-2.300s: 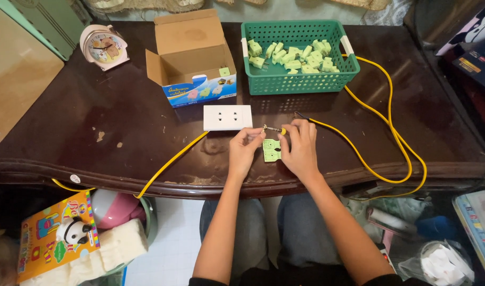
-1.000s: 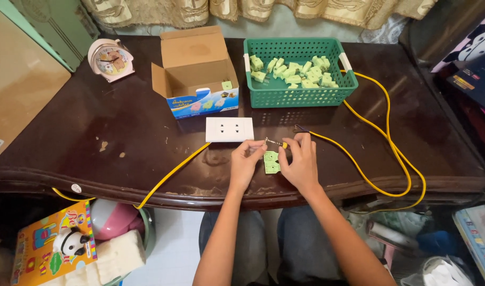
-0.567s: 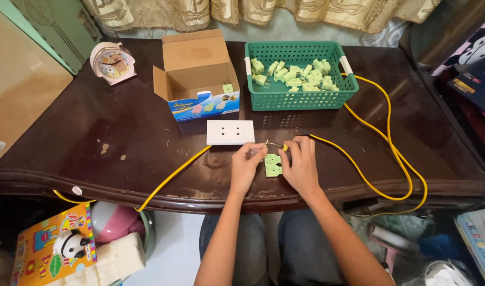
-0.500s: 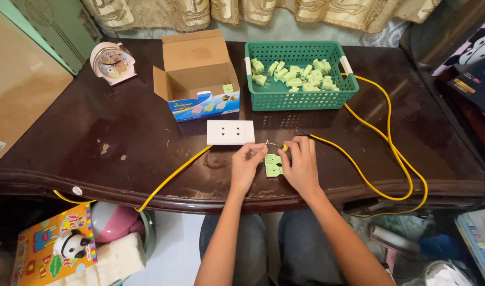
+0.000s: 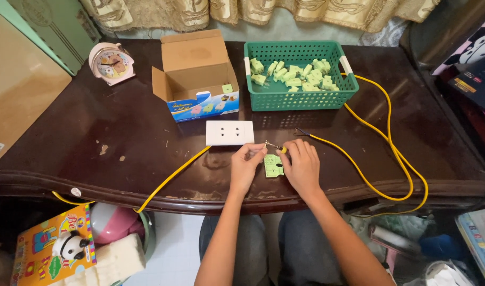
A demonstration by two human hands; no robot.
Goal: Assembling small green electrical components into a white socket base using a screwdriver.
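A small green socket part [image 5: 273,166] lies on the dark wooden table [image 5: 120,143] near its front edge. My right hand [image 5: 301,167] presses on its right side and pinches a small screwdriver [image 5: 274,147] with a yellow handle. My left hand [image 5: 246,163] touches the screwdriver's tip end, fingers pinched just left of the part. A yellow cable [image 5: 390,153] runs from the hands in a loop to the right, and another stretch of yellow cable [image 5: 171,177] drops off the table's front edge. A white double socket plate [image 5: 229,132] lies just beyond my hands.
A green plastic basket [image 5: 300,98] holding several more green parts stands at the back. Left of it are an open cardboard box [image 5: 195,74] and a pink alarm clock [image 5: 111,62]. Toys and a colourful book [image 5: 54,249] lie on the floor at lower left.
Both hands have stayed at the green part with only small finger movements. The camera view has shifted slightly, so the table sits a little lower in frame.
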